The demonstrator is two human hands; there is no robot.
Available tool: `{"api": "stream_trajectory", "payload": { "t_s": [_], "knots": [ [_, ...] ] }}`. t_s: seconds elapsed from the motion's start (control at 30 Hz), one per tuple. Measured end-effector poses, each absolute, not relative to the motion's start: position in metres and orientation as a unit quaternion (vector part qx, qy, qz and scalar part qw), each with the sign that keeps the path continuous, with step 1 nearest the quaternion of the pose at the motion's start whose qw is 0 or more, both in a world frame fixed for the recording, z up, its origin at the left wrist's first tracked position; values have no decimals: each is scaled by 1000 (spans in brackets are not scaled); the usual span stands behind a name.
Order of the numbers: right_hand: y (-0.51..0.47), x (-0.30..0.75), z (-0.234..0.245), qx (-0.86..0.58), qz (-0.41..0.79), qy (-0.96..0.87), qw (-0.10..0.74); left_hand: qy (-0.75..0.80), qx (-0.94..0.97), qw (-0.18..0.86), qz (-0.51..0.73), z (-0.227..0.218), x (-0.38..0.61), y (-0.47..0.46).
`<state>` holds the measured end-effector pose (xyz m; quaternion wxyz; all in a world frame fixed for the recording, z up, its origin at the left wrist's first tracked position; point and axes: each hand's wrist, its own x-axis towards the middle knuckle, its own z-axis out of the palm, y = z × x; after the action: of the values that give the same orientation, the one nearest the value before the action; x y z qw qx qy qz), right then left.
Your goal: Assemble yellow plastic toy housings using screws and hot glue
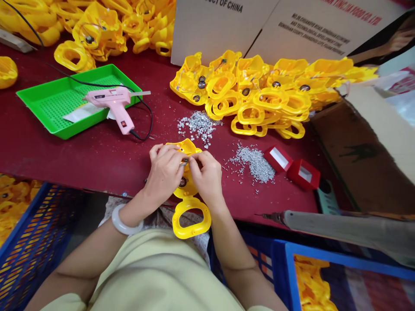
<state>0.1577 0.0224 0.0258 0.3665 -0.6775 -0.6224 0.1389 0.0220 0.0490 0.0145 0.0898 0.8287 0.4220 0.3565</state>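
Observation:
My left hand (164,172) and my right hand (207,177) hold a yellow moulded plastic piece (191,220) over the red table, just in front of me. Its ring-shaped end hangs below my hands, towards my body. Their fingertips meet over a small metal bit (184,160) on the piece, mostly hidden by my fingers. A white bangle (125,220) circles my left wrist. Just beyond my hands lies a scattered heap of small silver parts (198,126), and a second heap (254,163) lies to the right.
A pink glue gun (113,106) rests in a green tray (58,101) on the red table (97,155). Yellow pieces (256,93) are heaped beyond, beside red boxes (292,166). A grey-handled tool (343,229) lies at the right edge. Blue crates (32,242) stand below.

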Motion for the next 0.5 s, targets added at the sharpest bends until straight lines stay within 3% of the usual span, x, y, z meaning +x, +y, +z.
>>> {"api": "stream_trajectory", "payload": {
  "t_s": [0.3,0.4,0.5],
  "knots": [
    [22,149,22,-711,9,-615,342,410,837,36,361,15,20,48],
    [14,153,31,-665,-15,-623,412,403,838,34,365,14,18,51],
    [-26,174,50,-609,-131,-576,529,397,840,32,369,11,18,55]
  ]
}}
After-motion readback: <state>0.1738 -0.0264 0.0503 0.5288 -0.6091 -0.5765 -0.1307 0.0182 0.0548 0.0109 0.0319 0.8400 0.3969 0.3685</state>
